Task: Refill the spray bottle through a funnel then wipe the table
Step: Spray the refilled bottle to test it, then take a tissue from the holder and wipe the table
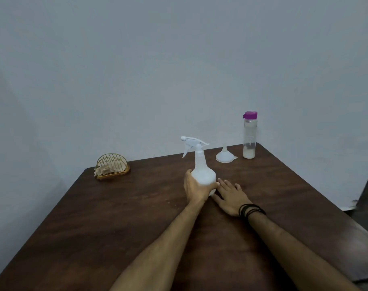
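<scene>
The dark wooden table [116, 217] spreads under my arms, its far edge against the wall. Near the middle of it, slightly toward the far edge, the white spray bottle [202, 171] stands upright, long axis vertical, trigger head still screwed on and its nozzle pointing left. My left hand [196, 189] wraps its round base from the near-left side; my right hand [231, 197] lies flat and relaxed on the wood just beside the bottle's right, holding nothing, so it seems nearer for unscrewing the head. Toward the far right corner stand the purple-capped bottle [249, 135] with a little whitish liquid and, left of it, the upturned funnel [225, 156]. A napkin holder [112, 166] sits by the far left corner.
</scene>
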{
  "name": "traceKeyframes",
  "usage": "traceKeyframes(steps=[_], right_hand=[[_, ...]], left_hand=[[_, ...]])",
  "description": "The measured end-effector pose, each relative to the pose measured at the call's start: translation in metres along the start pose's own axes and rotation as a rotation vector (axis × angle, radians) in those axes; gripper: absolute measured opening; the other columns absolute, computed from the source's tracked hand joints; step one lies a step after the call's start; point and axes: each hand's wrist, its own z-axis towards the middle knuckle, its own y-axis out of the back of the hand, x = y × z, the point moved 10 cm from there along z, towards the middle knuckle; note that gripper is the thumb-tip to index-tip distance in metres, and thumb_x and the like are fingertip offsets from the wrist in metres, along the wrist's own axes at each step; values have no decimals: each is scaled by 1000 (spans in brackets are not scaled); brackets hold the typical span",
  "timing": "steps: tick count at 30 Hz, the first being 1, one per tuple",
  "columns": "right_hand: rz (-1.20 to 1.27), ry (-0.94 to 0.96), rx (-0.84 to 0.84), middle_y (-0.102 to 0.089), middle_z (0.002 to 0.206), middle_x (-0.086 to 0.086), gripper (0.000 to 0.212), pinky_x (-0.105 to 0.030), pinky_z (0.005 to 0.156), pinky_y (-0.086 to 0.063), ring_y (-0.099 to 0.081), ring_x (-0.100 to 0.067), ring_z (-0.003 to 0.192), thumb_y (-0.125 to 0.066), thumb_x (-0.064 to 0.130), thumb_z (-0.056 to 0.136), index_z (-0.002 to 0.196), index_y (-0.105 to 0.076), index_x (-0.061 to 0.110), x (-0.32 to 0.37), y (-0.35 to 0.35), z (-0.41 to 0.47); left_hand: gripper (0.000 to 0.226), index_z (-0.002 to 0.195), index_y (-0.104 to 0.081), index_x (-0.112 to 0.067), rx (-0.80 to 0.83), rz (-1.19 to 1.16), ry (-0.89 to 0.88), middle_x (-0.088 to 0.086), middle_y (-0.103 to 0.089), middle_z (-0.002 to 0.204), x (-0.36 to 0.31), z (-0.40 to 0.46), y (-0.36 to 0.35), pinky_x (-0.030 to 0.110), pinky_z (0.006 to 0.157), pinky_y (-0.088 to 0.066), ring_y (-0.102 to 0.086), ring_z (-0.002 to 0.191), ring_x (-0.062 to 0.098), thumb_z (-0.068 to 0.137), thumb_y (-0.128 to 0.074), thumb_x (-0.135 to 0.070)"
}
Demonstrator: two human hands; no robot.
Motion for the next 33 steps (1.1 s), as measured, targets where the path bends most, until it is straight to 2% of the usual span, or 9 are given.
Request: traceKeyframes(steps=[3,11,18,23,27,30,31,33], right_hand=[[-26,-46,15,3,166,4,68,-54,121,2,2,-18,153,-19,58,100,158,-5,25,-4,-1,24],[-56,-104,-18,3,166,6,77,-64,116,6,5,-23,153,-16,71,93,158,0,32,-13,4,79],[-71,-114,-26,4,166,5,78,-68,114,6,8,-24,153,-15,75,90,157,-3,37,-18,4,105],[-87,-109,-22,5,166,5,79,-67,115,6,8,-24,153,-13,77,89,157,-3,37,-18,5,108],[-88,-110,2,6,166,4,79,-66,115,6,8,-24,153,-13,76,90,157,-2,37,-18,5,105],[-77,-105,12,6,166,3,77,-63,117,6,8,-24,153,-14,74,92,157,-3,35,-17,7,102],[-72,-97,16,5,166,3,76,-61,117,6,7,-24,153,-15,73,93,158,-5,34,-16,7,101],[-56,-67,15,2,166,3,72,-59,119,4,3,-21,153,-17,69,95,158,-9,33,-12,8,99]], left_hand=[[117,148,-34,-11,-15,52,-17,6,-48,144,-1,31,-11,42,110,-41,-41,137,24,53,-96,-37],[106,143,-36,-9,-51,77,-38,7,-47,138,3,108,-37,36,104,-40,-43,132,24,58,-95,-32],[108,148,-29,-10,-37,82,-48,10,-38,147,5,157,-56,38,109,-37,-38,137,27,65,-92,-33],[104,146,-31,-10,-15,148,-71,11,-41,144,5,169,-60,38,106,-41,-42,133,28,66,-91,-36],[108,144,-31,-11,74,195,-36,9,-46,144,17,171,-50,41,106,-45,-44,134,28,61,-92,-42],[126,159,-9,-12,220,262,28,10,-31,161,40,163,-29,43,116,-36,-32,146,30,68,-87,-51],[122,160,-6,-15,261,330,21,9,-25,164,46,161,-17,42,118,-32,-28,149,29,73,-82,-54],[104,161,-10,-17,322,528,-16,6,-21,165,61,157,16,40,121,-26,-23,151,25,85,-68,-59]])
